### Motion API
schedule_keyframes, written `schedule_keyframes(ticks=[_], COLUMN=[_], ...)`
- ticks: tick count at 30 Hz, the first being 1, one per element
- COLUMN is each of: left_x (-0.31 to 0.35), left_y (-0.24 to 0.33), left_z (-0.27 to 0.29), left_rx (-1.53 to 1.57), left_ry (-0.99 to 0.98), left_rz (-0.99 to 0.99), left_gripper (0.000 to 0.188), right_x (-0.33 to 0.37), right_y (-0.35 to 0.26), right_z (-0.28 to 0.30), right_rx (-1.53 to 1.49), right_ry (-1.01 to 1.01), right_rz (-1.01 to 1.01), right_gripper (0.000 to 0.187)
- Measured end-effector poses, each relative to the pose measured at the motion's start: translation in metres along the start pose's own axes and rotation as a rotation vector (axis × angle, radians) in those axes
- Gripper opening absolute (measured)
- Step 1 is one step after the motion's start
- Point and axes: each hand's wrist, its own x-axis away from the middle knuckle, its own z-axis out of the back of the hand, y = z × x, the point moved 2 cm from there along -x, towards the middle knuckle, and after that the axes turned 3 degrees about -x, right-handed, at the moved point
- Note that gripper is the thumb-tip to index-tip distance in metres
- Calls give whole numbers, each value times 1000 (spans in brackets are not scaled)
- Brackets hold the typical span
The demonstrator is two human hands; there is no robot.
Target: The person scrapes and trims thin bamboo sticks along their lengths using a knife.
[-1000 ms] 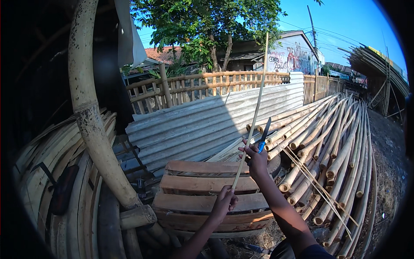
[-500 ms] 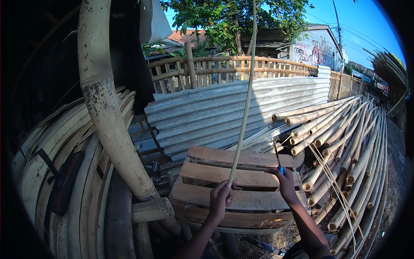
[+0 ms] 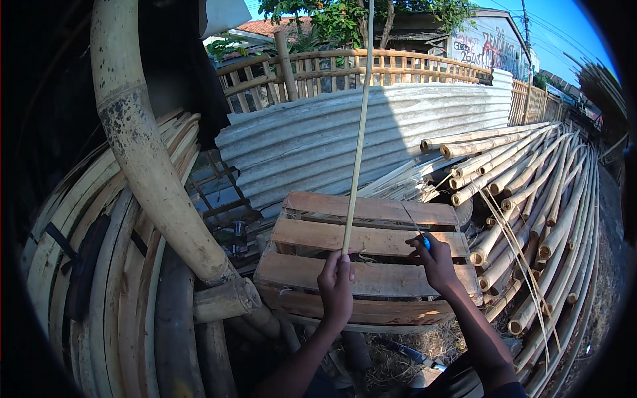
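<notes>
My left hand [image 3: 336,278] is closed round the lower end of a long, thin bamboo strip [image 3: 359,142], which stands nearly upright and runs out of the top of the view. In my right hand [image 3: 432,259] is a knife [image 3: 425,243] with a blue handle, its thin dark blade pointing up and to the left. The blade is apart from the strip. Both hands are above a slatted wooden crate [image 3: 358,233], one over its middle and the other over its right part.
Cut bamboo poles [image 3: 531,192] lie piled on the right, with thin strips across them. A thick bamboo post [image 3: 142,142] rises at the left beside stacked split bamboo [image 3: 109,265]. Behind the crate leans a corrugated sheet [image 3: 318,136], with a bamboo fence [image 3: 385,64] beyond it.
The view has tipped downward, so the surroundings sit higher. My right hand has lowered the knife, and its blade now leans farther left. My left hand still grips the strip.
</notes>
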Motion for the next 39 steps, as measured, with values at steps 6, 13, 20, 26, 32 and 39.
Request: schedule_keyframes(ticks=[6, 13, 20, 26, 32, 39], left_x=[15, 26, 34, 41, 45, 49], left_y=[-8, -4, -8, -4, -9, -7], left_z=[-8, -16, -19, -24, -24, -30], left_rx=[43, 127, 162, 60, -54, -85], left_ry=[-45, -107, -101, -120, -165, -215], left_rz=[84, 273, 326, 219, 129, 109], left_gripper=[21, 22, 10, 10, 9, 11], right_x=[7, 10, 21, 22, 26, 14], right_y=[-10, -13, -32, -35, -27, -19], right_z=[-1, 6, -1, 2, 2, 19], right_rx=[171, 225, 401, 434, 384, 486], right_ry=[-87, -82, -186, -270, -368, 81], right_rz=[-29, 25, 358, 387, 340, 385], right_gripper=[32, 40, 44, 43, 47, 45])
